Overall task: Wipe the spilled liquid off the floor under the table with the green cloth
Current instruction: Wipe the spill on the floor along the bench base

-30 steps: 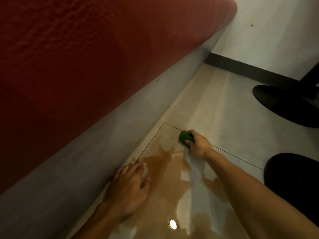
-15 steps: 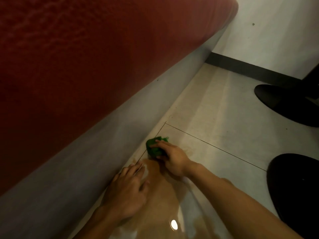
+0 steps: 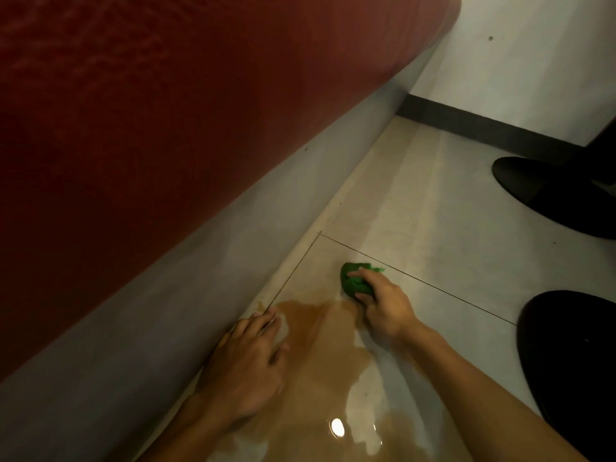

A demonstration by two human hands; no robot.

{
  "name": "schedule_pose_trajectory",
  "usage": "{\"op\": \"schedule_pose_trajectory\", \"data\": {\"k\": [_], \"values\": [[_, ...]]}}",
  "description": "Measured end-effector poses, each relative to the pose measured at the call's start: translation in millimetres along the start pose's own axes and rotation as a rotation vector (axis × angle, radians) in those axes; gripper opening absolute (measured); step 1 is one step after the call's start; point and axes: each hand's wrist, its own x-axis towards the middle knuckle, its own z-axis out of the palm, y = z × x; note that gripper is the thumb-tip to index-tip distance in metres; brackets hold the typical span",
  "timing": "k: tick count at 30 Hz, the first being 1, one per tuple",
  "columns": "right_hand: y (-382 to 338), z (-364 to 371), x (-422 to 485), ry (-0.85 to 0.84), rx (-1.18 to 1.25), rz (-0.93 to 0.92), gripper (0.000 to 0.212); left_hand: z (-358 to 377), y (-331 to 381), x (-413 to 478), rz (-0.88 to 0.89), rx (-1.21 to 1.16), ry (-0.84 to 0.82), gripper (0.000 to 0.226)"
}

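From the head camera we saw our right hand [image 3: 386,306] with its fingers [image 3: 361,272] curled tight around the bunched green cloth [image 3: 353,283], pressing it to the pale tiled floor [image 3: 433,228] at the far edge of the brown spilled liquid [image 3: 320,355], just short of a dark grout line. Our left hand [image 3: 246,365] lay flat on the floor with fingers spread and holding nothing, touching the puddle's left edge beside the grey base under the red seat [image 3: 166,111]. Two black round bases [image 3: 566,355] stood well apart to the right.
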Motion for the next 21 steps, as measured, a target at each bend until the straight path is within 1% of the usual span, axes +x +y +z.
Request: {"op": "schedule_pose_trajectory", "data": {"k": [1, 5, 6, 8, 9, 10, 12, 14, 15, 18, 21], "values": [[0, -1, -11, -0.013, 0.002, -0.017, 0.039, 0, 0, 0, 0.0, 0.002, -0.002, 0.078], [6, -8, -43, -0.1, -0.039, -0.08, 0.041, 1, 3, 1, -0.013, 0.004, -0.021, 0.069], [5, -12, -47, -0.132, -0.017, -0.077, 0.039, 2, 3, 2, -0.013, 0.002, -0.024, 0.069], [2, -23, -43, -0.182, 0.155, -0.006, 0.033, 2, 1, 1, -0.008, 0.004, -0.022, 0.071], [1, -28, -39, -0.177, 0.277, 0.041, 0.03, 1, 1, 1, -0.004, 0.006, -0.018, 0.074], [1, -34, -34, -0.133, 0.367, 0.074, 0.029, 1, 1, 1, -0.004, 0.012, -0.016, 0.076], [4, -43, -22, 0.029, 0.418, 0.124, 0.027, 0, 3, 1, -0.001, 0.027, -0.012, 0.08], [11, -45, -14, 0.172, 0.334, 0.198, 0.026, 0, 4, 1, -0.005, 0.044, -0.012, 0.085], [15, -43, -11, 0.199, 0.276, 0.243, 0.026, 1, 4, 1, -0.011, 0.05, -0.013, 0.086], [21, -22, -3, 0.158, 0.102, 0.34, 0.029, 3, 4, 1, -0.027, 0.055, -0.018, 0.085], [9, 3, 7, 0.129, -0.054, 0.289, 0.034, 0, 5, 1, -0.03, 0.057, -0.029, 0.083]]}}
